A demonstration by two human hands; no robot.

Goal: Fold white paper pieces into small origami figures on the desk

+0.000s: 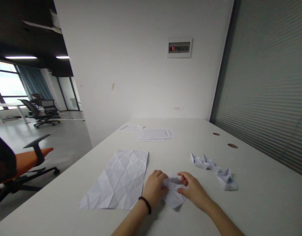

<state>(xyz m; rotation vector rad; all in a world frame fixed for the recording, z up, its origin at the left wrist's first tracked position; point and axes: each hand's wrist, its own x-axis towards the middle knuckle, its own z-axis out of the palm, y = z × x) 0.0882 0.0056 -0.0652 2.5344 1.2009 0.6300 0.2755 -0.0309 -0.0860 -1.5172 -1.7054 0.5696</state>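
Note:
A piece of white folded paper (174, 197) is between my two hands at the table's near side. My left hand (154, 186), with a dark band at the wrist, curls over the paper's left edge and grips it. On the opposite edge, my right hand (194, 192) has its thumb and bent fingers around the paper's right side. Left of my hands lies a large white sheet (123, 178) covered in a grid of diagonal creases. Folded paper shapes (206, 163) rest to the right, the nearest one (226, 179) standing up in points.
Printed papers (154, 134) lie farther back on the white table (190, 141). Two round holes pierce its right side, one (232, 146) nearer. A louvred panel (266, 91) borders the right. An orange office chair (30, 160) stands left; a person (36, 98) sits in the distance.

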